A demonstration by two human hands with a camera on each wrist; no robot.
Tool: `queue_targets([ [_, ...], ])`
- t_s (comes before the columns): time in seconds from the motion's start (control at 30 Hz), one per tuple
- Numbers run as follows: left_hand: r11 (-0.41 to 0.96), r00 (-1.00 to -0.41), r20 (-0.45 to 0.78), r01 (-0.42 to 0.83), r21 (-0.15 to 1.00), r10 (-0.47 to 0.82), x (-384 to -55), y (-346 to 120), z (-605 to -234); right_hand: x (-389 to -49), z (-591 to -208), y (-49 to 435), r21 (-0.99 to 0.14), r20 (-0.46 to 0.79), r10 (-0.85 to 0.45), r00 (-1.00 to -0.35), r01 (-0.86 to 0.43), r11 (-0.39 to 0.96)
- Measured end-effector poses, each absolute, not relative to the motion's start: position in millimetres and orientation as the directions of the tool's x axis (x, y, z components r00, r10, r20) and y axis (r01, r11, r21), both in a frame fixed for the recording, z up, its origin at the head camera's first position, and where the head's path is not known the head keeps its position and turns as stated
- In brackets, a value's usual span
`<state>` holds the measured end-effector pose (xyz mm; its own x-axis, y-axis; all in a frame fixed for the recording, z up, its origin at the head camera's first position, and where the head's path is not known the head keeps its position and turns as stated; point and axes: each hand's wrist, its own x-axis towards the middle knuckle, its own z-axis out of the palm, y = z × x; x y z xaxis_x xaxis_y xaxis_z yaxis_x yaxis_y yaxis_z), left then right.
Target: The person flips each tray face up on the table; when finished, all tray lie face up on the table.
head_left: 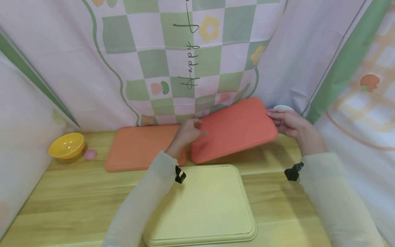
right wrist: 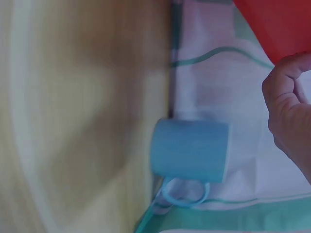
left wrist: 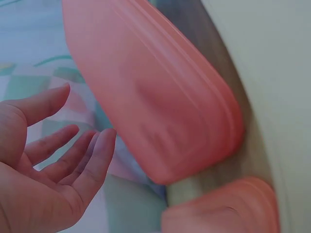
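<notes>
A red rectangular tray [head_left: 234,130] with rounded corners is tilted at the back of the table, its right side raised and its left end low. My right hand [head_left: 288,123] grips the raised right edge; in the right wrist view the curled fingers [right wrist: 286,80] are at that red edge. Near the tray's left part is my left hand [head_left: 189,132]. Its fingers are loosely bent and hold nothing, and in the left wrist view a gap shows between most of the hand [left wrist: 53,160] and the tray. An orange tray [head_left: 142,147] lies flat under the left forearm.
A pale yellow tray [head_left: 203,206] lies at the front of the wooden table [head_left: 77,206]. At the far left are a yellow bowl [head_left: 67,145] and a small pink object [head_left: 90,154]. A blue mug [right wrist: 189,150] stands behind my right hand, by the curtain [head_left: 197,61].
</notes>
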<state>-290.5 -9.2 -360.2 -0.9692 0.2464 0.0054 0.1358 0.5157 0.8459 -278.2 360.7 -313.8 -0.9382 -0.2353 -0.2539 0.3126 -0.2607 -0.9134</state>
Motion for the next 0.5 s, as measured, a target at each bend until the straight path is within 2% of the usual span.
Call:
queue_targets([
  [0.27,0.429,-0.955,0.052,0.179,0.885,0.292,-283.9,-1.4,-338.0,-275.3,-293.6,343.1,-0.919,-0.228,-0.209,-0.951,0.281,-0.277],
  [0.5,0.408,-0.937,0.07,0.215,0.887,0.342,-275.4,-1.1,-318.3,-273.3,-279.9,330.6,-0.914,-0.207,-0.223,-0.952,0.27,-0.304],
])
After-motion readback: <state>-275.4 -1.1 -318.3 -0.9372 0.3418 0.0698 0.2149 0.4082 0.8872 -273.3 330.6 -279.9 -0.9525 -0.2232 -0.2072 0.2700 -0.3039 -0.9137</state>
